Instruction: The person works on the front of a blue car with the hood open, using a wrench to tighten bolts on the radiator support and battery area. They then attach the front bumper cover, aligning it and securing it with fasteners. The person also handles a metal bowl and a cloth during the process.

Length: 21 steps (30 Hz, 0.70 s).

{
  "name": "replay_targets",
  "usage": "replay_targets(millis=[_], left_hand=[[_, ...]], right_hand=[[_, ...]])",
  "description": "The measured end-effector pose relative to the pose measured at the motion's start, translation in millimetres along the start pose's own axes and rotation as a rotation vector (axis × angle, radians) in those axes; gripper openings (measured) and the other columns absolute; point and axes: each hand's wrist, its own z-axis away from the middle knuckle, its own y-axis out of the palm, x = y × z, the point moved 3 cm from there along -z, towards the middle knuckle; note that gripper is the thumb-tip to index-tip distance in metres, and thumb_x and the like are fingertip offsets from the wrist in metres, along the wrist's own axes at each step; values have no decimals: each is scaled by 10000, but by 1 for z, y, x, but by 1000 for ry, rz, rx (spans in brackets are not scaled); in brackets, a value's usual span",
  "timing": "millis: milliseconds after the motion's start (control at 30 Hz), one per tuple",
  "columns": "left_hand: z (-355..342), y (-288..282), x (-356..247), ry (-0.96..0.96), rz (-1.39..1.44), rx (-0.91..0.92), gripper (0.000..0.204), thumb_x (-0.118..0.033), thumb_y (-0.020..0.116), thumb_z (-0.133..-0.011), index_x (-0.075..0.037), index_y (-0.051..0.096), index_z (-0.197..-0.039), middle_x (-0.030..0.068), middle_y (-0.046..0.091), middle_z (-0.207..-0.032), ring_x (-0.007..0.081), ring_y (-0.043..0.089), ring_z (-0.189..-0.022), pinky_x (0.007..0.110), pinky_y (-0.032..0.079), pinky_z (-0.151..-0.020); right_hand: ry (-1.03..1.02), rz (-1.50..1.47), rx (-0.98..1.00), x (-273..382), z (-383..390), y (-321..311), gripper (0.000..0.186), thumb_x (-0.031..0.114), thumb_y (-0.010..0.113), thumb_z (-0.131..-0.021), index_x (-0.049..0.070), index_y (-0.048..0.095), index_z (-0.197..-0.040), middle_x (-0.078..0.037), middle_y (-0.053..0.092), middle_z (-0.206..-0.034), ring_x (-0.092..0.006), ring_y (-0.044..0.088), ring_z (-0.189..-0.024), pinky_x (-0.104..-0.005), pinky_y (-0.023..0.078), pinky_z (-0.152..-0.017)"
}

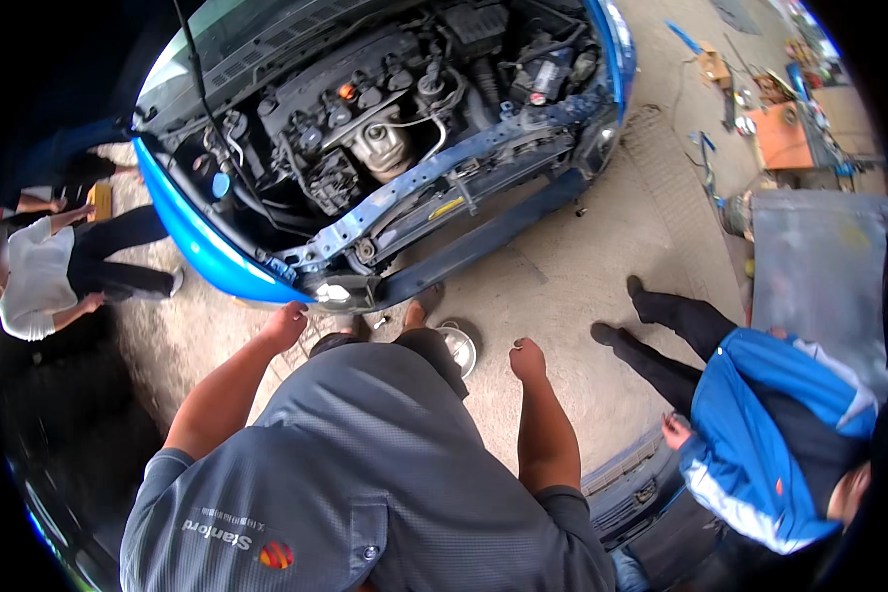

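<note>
The person stands over a blue car whose front bumper is off and whose bonnet is up, so the engine bay lies open. The car's nose points toward the person, and its bare front crossmember runs as a long blue bar on a slant, from low at the left, near the headlight corner, up to the right. Below it a dark lower beam follows the same slant. The left hand hangs just below the car's near front corner, close to the round fog lamp, fingers loosely curled, holding nothing and not clearly touching the car. The right hand is curled into a loose fist well apart from the car, over the concrete floor, also empty. Between the two hands, by the person's feet, a shiny round metal bowl sits on the floor. To the right a person in a blue jacket stands beside a grey panel; to the left another person in a white top crouches near the car's side
</note>
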Motion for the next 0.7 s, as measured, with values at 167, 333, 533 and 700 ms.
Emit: replay_targets(millis=[167,333,533,700], left_hand=[[1,16,27,-100,5,47,352,-216,552,-875,-55,623,-1180,258,653,-1121,407,601,-1107,447,483,-935],[-32,26,29,-138,52,-17,346,-224,558,-884,-62,624,-1182,258,660,-1090,402,620,-1076,443,483,-924],[-107,-17,-21,11,120,-227,280,-201,543,-878,-20,662,-1055,232,678,-1013,404,647,-972,452,517,-848],[-184,-52,-58,175,-284,-221,266,-115,543,-864,-50,671,-1088,163,636,-1174,334,610,-1112,409,501,-943]], right_hand=[[-145,3,-64,34,-25,-27,281,195,582,-854,72,670,-1092,-209,691,-1031,-391,648,-1001,-453,514,-873],[-211,-23,-48,56,-25,-55,248,160,581,-845,48,680,-1043,-209,689,-1002,-383,656,-961,-428,519,-829],[-190,34,82,34,9,-46,272,176,568,-850,34,678,-1054,-206,694,-971,-373,664,-932,-425,522,-823],[-81,92,173,0,45,-31,289,179,583,-845,22,679,-1068,-196,704,-992,-359,671,-945,-411,527,-843]])
